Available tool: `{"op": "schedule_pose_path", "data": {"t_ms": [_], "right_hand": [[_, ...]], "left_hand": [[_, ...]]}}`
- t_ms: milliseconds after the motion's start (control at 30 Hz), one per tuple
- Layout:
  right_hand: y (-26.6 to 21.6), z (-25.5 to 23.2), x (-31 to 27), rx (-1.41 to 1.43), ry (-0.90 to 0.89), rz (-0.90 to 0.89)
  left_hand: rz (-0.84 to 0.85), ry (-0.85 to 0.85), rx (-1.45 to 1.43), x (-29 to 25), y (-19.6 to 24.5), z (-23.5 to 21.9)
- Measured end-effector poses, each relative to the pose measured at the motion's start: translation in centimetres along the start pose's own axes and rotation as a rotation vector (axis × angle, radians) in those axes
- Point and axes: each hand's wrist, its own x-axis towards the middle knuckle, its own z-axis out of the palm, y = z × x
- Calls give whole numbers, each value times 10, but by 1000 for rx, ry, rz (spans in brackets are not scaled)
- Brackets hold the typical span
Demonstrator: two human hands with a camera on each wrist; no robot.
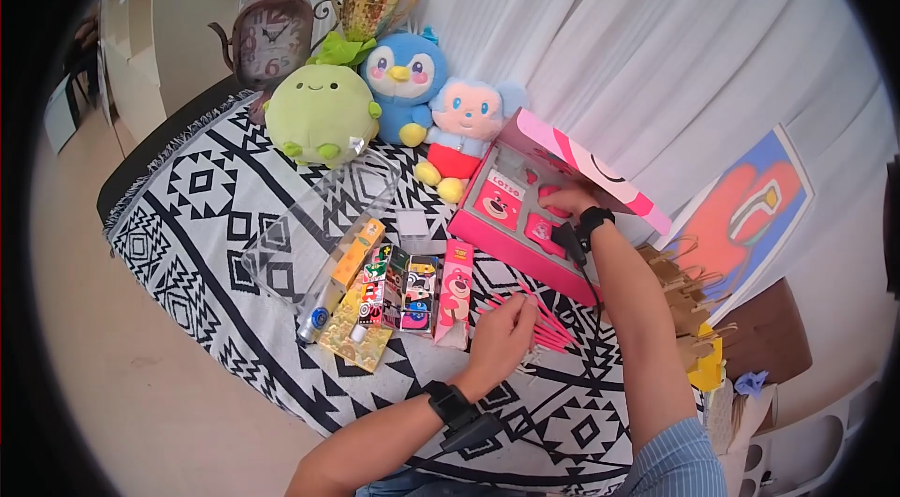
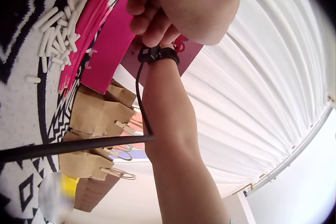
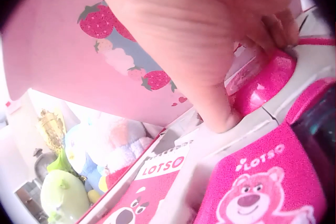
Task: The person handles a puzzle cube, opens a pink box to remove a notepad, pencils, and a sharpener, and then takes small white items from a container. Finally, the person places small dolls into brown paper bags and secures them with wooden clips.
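My right hand (image 1: 568,202) reaches into a pink gift box (image 1: 525,258) whose lid stands raised. In the right wrist view, its thumb and fingers grip a glossy, rounded pink item (image 3: 268,85) seated in the pale insert. Beside that item lie a spiral notepad (image 3: 149,184) marked LOTSO and a pink piece with a bear print (image 3: 262,182). Nearer the front, my left hand (image 1: 502,342) hovers beside thin pink sticks (image 1: 555,328), fingers loosely curled with nothing visible in them. Short white rods (image 2: 58,37) are scattered next to the sticks.
Several small boxes, including a tall pink carton (image 1: 456,291), lie left of my left hand with a clear plastic cover (image 1: 314,225). Plush toys (image 1: 323,112), a clock (image 1: 272,33) and a gold trophy (image 1: 375,0) stand behind. Brown paper bags (image 2: 97,111) line the right side.
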Motion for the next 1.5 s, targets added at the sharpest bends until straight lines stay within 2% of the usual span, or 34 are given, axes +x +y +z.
{"op": "schedule_pose_path", "data": {"t_ms": [100, 167, 233, 300, 367, 433, 500, 533, 600, 633, 733, 767, 833, 867, 900, 967, 1033, 1100, 1133, 1233, 1300, 1333, 1500], "right_hand": [[-44, -38, -54, 36, -88, 41], [-42, -39, -59, 54, -126, 89], [-36, -36, -66, 386, -30, 4], [-20, -29, -46, 423, 65, -8], [-6, -31, -30, 726, -57, -6], [-1, -37, -24, 640, -67, 52], [-13, -55, -48, 634, -15, -93], [-16, -61, -58, 636, -9, -86], [-20, -69, -79, 629, -68, -177], [-24, -74, -94, 631, -64, -167], [-24, -80, -124, 660, -231, -134], [-20, -81, -132, 662, -228, -124], [-17, -88, -162, 487, -85, -236], [-17, -91, -175, 542, -76, -304], [-18, -97, -191, 544, -76, -295], [-18, -106, -224, 374, -47, -150], [-6, -101, -248, 346, -18, -188], [23, -80, -265, 242, 132, -373], [28, -79, -278, 241, 129, -363], [36, -82, -318, 288, 34, -293], [42, -80, -339, 208, -114, -311], [39, -81, -349, 178, -180, -251], [54, -55, -364, 203, -224, -295]], "left_hand": [[2, 2, 13, 0, 3, 0], [-8, 0, 18, -1, 4, 1], [-10, 9, 1, 0, 1, 1], [-6, 8, 26, 0, 1, 0], [2, 9, 50, 1, 0, 0], [-9, -1, 9, 1, -2, -1], [-11, -3, -11, 1, -2, -1], [-11, 2, -30, 2, -2, -2], [-19, 0, -33, 4, -3, -3], [-25, 7, -37, 5, -3, -4], [-54, 16, -68, 6, 3, -7], [-57, 38, -101, 7, 4, -8], [-71, 32, -113, 9, 3, -9], [-68, 43, -108, 10, 3, -9], [-66, 56, -104, 10, 4, -10], [-73, 43, -88, 11, 4, -11], [-107, 15, -90, 10, 9, -11], [-121, -8, -92, 7, 16, -8], [-112, -4, -94, 6, 18, -7], [-103, -11, -86, 7, 16, -7], [-79, 7, -57, 8, 14, -9], [-90, 14, -63, 8, 12, -9], [-122, 52, -80, 12, 13, -12]]}}
